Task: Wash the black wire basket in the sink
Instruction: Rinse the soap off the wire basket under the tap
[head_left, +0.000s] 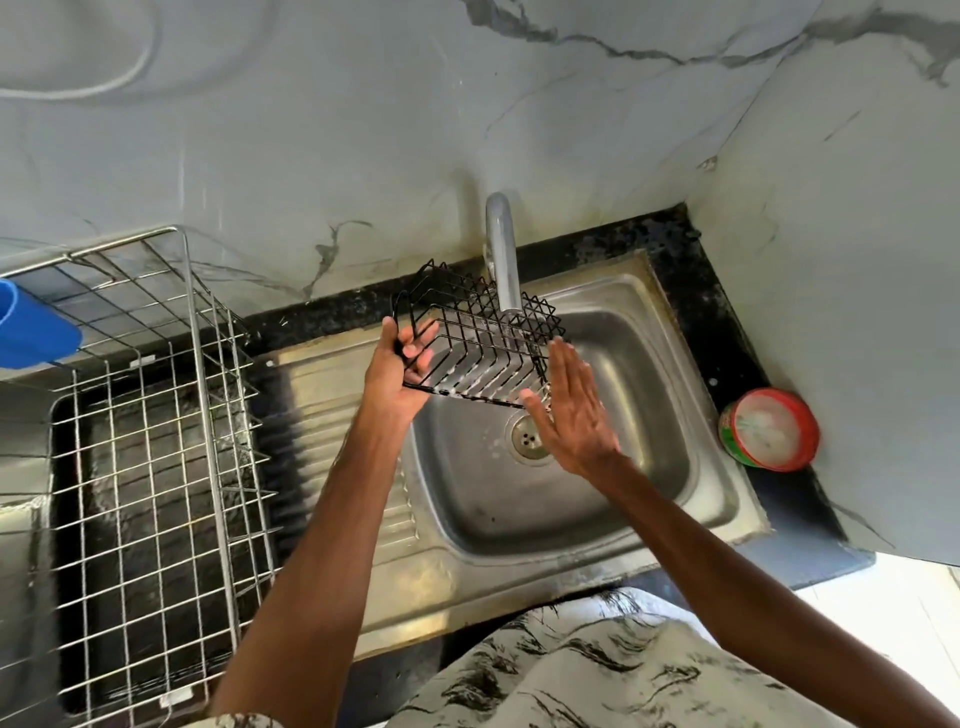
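Observation:
A black wire basket (480, 338) hangs tilted over the steel sink (670, 364), right under the chrome tap (503, 249). Water runs from the spout through its wires. My left hand (400, 371) grips the basket's left end, fingers curled through the wires and thumb on the outside. My right hand (571, 410) is flat with straight fingers, its fingertips touching the basket's right lower corner. The drain (527, 439) lies below, partly hidden by my right hand.
A large steel wire dish rack (156, 467) stands on the black counter to the left, with a blue plastic container (31, 332) at its far corner. A round red and green tub (769, 428) sits right of the sink, by the marble wall.

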